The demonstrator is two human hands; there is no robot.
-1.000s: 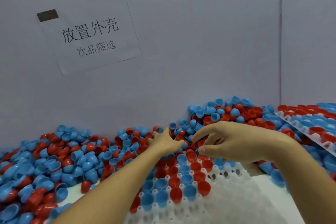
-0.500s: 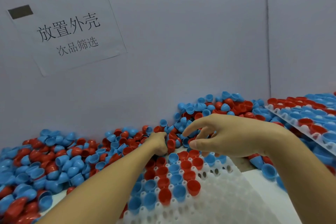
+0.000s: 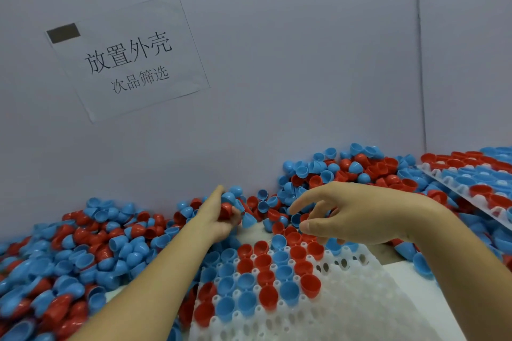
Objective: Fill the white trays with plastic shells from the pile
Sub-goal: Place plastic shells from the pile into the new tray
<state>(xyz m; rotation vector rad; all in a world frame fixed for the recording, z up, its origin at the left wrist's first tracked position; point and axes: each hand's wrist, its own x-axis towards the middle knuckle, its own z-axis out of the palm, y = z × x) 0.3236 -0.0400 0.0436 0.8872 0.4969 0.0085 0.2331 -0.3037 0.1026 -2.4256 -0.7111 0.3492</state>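
A pile of red and blue plastic shells (image 3: 91, 246) runs along the wall from the left to the far right. In front of me lies a white tray (image 3: 346, 310) with holes; its far rows hold red and blue shells. My left hand (image 3: 219, 216) is at the pile's edge beyond the tray, gripping a handful of red and blue shells (image 3: 231, 206). My right hand (image 3: 346, 216) hovers over the tray's far end with fingers spread and slightly bent, nothing visible in it.
A second white tray (image 3: 454, 185), filled with shells, lies tilted on the pile at the right. A grey wall stands close behind, with a paper sign (image 3: 127, 58) on it. A white table surface (image 3: 415, 285) shows right of the near tray.
My left hand has lifted from the pile with a handful of shells. My right hand has opened its fingers and stayed above the tray's far end. The camera has shifted slightly.
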